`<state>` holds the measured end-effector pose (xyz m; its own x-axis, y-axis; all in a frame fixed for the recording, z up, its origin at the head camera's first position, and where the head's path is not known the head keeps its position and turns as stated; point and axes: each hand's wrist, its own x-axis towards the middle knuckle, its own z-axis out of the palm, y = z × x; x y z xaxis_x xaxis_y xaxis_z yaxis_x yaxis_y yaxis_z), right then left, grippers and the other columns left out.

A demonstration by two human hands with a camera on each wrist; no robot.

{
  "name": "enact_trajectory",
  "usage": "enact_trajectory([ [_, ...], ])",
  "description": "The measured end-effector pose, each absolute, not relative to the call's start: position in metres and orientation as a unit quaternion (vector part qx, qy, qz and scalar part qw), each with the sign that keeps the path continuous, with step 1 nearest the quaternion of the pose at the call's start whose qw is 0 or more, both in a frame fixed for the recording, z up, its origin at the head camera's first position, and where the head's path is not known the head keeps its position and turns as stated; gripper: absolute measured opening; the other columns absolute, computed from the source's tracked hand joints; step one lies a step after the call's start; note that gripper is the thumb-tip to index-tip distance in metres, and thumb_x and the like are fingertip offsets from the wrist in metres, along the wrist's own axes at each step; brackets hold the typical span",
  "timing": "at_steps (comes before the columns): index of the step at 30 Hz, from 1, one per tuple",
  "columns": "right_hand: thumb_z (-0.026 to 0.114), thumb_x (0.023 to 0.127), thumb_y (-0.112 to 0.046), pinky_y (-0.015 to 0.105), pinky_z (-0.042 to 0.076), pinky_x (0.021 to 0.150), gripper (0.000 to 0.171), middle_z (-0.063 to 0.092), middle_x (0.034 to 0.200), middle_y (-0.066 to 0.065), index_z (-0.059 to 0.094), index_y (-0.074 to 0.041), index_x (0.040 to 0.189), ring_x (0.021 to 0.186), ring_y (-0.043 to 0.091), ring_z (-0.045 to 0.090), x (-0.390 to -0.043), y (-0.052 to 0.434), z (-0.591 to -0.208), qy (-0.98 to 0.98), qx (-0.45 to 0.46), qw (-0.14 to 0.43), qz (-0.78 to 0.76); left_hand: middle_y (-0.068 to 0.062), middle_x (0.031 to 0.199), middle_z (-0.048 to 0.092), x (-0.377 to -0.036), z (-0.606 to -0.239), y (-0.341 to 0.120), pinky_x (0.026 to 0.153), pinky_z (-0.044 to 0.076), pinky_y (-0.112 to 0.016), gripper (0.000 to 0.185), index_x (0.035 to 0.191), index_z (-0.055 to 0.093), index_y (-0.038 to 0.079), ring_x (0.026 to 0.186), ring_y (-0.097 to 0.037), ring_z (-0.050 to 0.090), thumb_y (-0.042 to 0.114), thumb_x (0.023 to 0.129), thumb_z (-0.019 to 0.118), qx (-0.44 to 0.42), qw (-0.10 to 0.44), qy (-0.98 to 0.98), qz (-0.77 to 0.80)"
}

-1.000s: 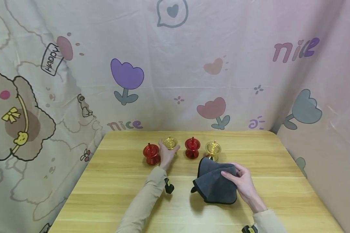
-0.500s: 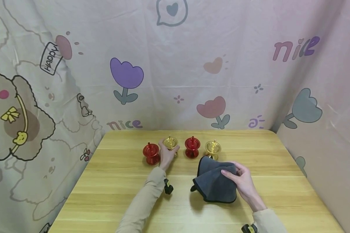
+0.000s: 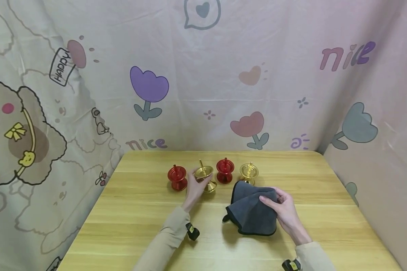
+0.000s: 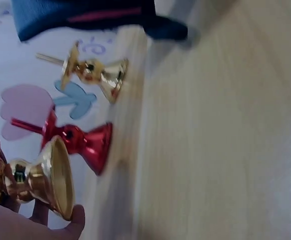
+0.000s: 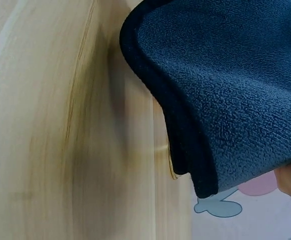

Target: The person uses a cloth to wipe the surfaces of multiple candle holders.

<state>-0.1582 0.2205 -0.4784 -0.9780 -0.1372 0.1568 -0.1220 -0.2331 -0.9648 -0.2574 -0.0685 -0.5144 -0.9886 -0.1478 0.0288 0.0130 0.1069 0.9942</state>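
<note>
My left hand (image 3: 195,189) grips a gold candle holder (image 3: 204,173) with a thin spike up from its dish. The holder is tilted and raised off the table; in the left wrist view its flared base (image 4: 49,177) faces right, with fingers around the stem and below the base. One red candle holder (image 3: 177,177) stands left of this hand, another red one (image 3: 225,170) to its right. My right hand (image 3: 285,211) pinches a dark grey cloth (image 3: 254,212) with black edging, folded over and hanging above the table. The cloth partly covers the second gold candle holder (image 3: 248,171).
The wooden table (image 3: 129,222) reaches back to a patterned fabric backdrop (image 3: 203,75), which also hangs at both sides. The standing candle holders form a row near the table's back edge.
My left hand has picked up the gold candle holder from the row and brought it slightly right and nearer, tilting it. The right hand and cloth stay almost where they were.
</note>
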Motion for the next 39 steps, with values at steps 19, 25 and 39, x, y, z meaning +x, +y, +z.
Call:
enact_trajectory([
  [19, 0.060, 0.092, 0.013, 0.025, 0.062, 0.076, 0.035, 0.077, 0.099, -0.007, 0.073, -0.014, 0.110, 0.088, 0.008, 0.073, -0.169, 0.228, -0.460, 0.619, -0.127, -0.025, -0.775, -0.032, 0.135, 0.058, -0.201, -0.484, -0.082, 0.098, 0.058, -0.047, 0.066, 0.152, 0.023, 0.009, 0.116, -0.046, 0.065, 0.019, 0.101, 0.062, -0.165, -0.060, -0.732, -0.658],
  [25, 0.061, 0.093, 0.012, 0.025, 0.062, 0.075, 0.034, 0.076, 0.097, -0.008, 0.072, -0.015, 0.109, 0.087, 0.007, 0.073, -0.171, 0.227, -0.454, 0.625, -0.137, -0.020, -0.768, -0.034, 0.139, 0.055, -0.188, -0.476, -0.081, 0.102, 0.055, -0.050, 0.070, 0.157, 0.016, 0.009, 0.118, -0.048, 0.063, 0.012, 0.101, 0.059, -0.227, -0.063, -0.727, -0.645],
  [39, 0.056, 0.091, 0.019, 0.024, 0.062, 0.076, 0.041, 0.077, 0.101, -0.006, 0.072, -0.014, 0.110, 0.089, 0.007, 0.073, -0.187, 0.225, -0.426, 0.586, -0.226, -0.004, -0.779, -0.026, 0.142, 0.056, -0.163, -0.458, -0.080, 0.102, 0.053, -0.025, 0.076, 0.161, 0.013, 0.020, 0.127, -0.039, 0.058, 0.013, 0.101, 0.059, -0.264, -0.075, -0.710, -0.649],
])
